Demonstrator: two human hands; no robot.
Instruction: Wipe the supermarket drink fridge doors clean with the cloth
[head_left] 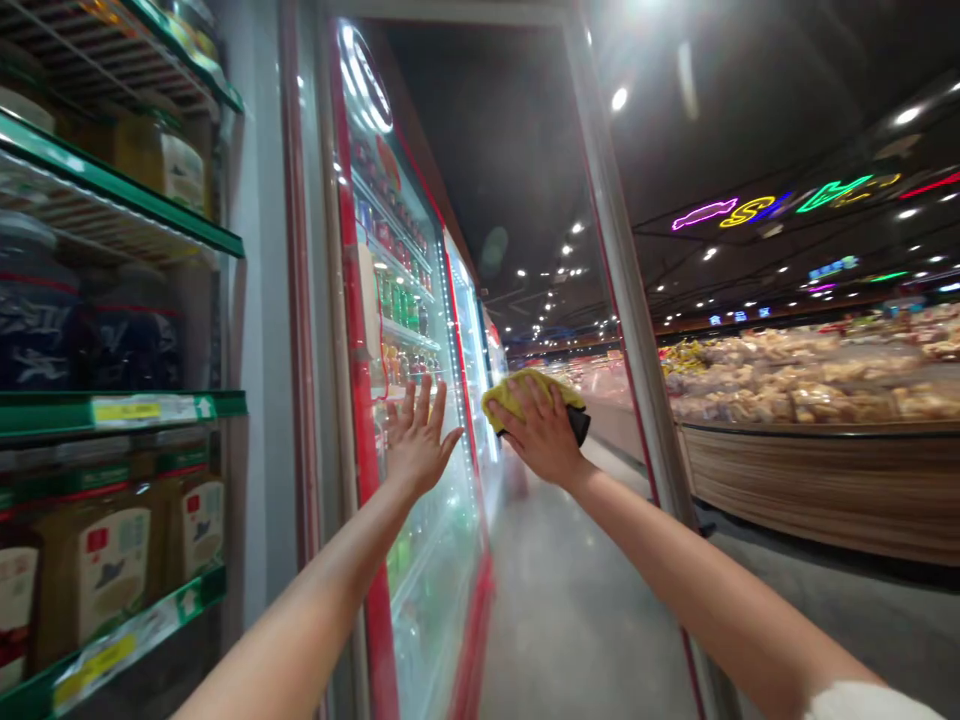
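A glass door [510, 130] in a grey metal frame stands open in front of me. My left hand [420, 435] is open with its fingers spread and its palm toward the pane, and it holds nothing. To its right, my right hand [541, 430] lies over a yellow cleaning cloth [499, 402] with a dark grey underside, pressing it flat to the glass. The fingers rest across the cloth, whose dark corner [577, 424] sticks out on the right.
On the left, cooler shelves [120, 410] with green price rails hold bottles and jars [112, 555]. Beyond the glass are red-framed drink coolers [397, 260]. A wood-panelled display counter [810, 485] heaped with packaged goods stands at the right, past the grey floor [585, 600].
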